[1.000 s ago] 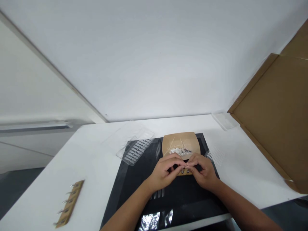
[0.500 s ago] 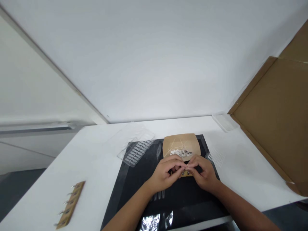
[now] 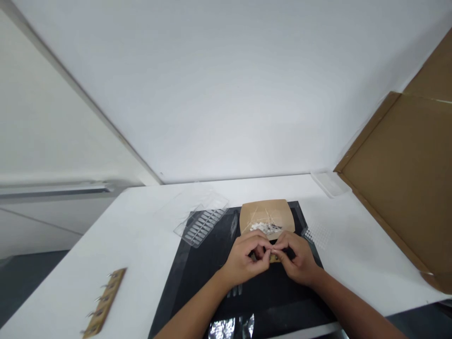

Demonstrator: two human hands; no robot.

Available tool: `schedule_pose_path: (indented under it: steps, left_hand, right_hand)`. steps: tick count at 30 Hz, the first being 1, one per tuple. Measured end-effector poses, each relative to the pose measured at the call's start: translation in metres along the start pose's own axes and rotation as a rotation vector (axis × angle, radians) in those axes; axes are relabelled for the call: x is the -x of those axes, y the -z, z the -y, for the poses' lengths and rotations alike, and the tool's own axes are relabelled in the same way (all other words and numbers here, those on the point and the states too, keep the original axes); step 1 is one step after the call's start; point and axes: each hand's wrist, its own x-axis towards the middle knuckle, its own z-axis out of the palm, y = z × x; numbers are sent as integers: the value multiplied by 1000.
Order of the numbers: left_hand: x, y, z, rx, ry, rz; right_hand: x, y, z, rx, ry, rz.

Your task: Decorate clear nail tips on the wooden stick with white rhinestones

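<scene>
My left hand [image 3: 249, 254] and my right hand [image 3: 295, 256] meet fingertip to fingertip above the black mat [image 3: 268, 301]. Thumbs and forefingers of both are pinched together; whatever lies between them is too small to name. Partly hidden under the fingertips is a small wooden strip [image 3: 274, 259] with metal bits on it. Just beyond my hands stands a brown paper tray [image 3: 286, 212], with white scraps [image 3: 264, 228] and thin pale sticks in it.
Left of my hands lies a clear plastic case [image 3: 203, 228] of nail-tip shapes. A wooden strip with metal clips [image 3: 106, 301] rests on the white table [image 3: 151, 245]. At right are a sheet of clear dots [image 3: 318, 235], a white tray [image 3: 330, 182] and a large cardboard box [image 3: 399, 188].
My hands stay pinched together in nearly the same spot, with the left fingers shifted slightly. Less of the wooden strip beneath them shows. The whole view has tilted a little.
</scene>
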Motion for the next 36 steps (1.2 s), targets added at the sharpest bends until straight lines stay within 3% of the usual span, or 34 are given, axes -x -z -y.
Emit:
schedule_pose_path:
  steps: [13, 17, 20, 27, 36]
  left_hand:
    - [5, -1, -3, -66, -84, -20]
    - [6, 0, -5, -149, -142, 35]
    - [7, -1, -7, -223, -170, 63]
    - [6, -2, -12, -255, -145, 29]
    - [4, 3, -15, -252, -154, 88]
  right_hand:
    - [-1, -1, -1, 220, 185, -85]
    - [-2, 2, -1, 354, 200, -154]
    - [-3, 4, 0, 405, 222, -136]
    - [0, 6, 2, 400, 237, -145]
    - [2, 12, 1, 271, 184, -73]
